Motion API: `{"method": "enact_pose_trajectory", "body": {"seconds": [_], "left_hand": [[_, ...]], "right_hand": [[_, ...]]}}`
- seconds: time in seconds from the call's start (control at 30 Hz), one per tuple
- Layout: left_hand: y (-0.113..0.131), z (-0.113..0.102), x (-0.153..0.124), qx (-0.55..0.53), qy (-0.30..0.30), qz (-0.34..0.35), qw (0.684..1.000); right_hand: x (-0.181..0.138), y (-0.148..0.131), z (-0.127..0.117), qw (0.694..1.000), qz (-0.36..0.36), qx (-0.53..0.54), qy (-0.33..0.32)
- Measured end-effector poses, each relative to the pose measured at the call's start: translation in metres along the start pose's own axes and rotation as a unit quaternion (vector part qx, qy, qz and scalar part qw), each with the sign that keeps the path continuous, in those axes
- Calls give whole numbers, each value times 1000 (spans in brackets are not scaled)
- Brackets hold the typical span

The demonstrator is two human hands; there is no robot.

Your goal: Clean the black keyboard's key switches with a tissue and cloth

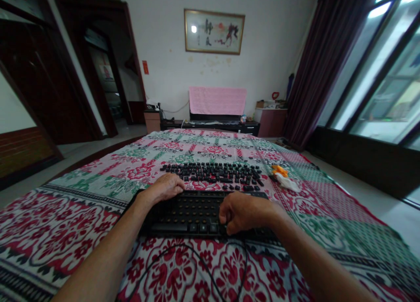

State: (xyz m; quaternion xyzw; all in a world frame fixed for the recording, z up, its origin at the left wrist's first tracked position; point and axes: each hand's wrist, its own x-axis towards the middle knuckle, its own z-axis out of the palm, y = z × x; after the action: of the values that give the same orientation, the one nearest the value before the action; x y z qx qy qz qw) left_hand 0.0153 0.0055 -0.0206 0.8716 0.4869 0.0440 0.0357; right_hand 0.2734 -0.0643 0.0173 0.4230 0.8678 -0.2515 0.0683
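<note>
A black keyboard (197, 214) lies on the patterned cloth, most of its keycaps off and small yellowish switch spots showing. A few keycaps (203, 228) sit in its front row beside the wide space bar (169, 227). My left hand (167, 187) is at the keyboard's far left edge, its fingers closed over that edge. Over the front row, right of the middle, my right hand (244, 212) pinches a small dark piece that looks like a keycap, mostly hidden by the fingers. Many loose black keycaps (216, 173) are spread behind the keyboard.
An orange and white crumpled bundle (284, 178) lies right of the loose keycaps. The keyboard's cable (200, 260) loops over the cloth (177, 271) in front of me. Beyond the far edge stands a low dark cabinet (226, 128) with a pink cloth (217, 100) above it.
</note>
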Motion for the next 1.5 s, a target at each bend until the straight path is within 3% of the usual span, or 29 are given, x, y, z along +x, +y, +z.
{"method": "enact_pose_trajectory", "body": {"seconds": [0.27, 0.93, 1.3, 1.5], "left_hand": [[1, -1, -1, 7, 1, 1, 1000], [1, -1, -1, 8, -2, 9, 1000], [0, -1, 0, 6, -5, 5, 1000], [1, -2, 0, 20, -7, 1, 1000]], "right_hand": [[-2, -12, 0, 998, 41, -43, 26], [1, -10, 4, 998, 26, -27, 46], [-4, -22, -3, 997, 70, -7, -17], [0, -27, -1, 998, 49, -32, -12]]}}
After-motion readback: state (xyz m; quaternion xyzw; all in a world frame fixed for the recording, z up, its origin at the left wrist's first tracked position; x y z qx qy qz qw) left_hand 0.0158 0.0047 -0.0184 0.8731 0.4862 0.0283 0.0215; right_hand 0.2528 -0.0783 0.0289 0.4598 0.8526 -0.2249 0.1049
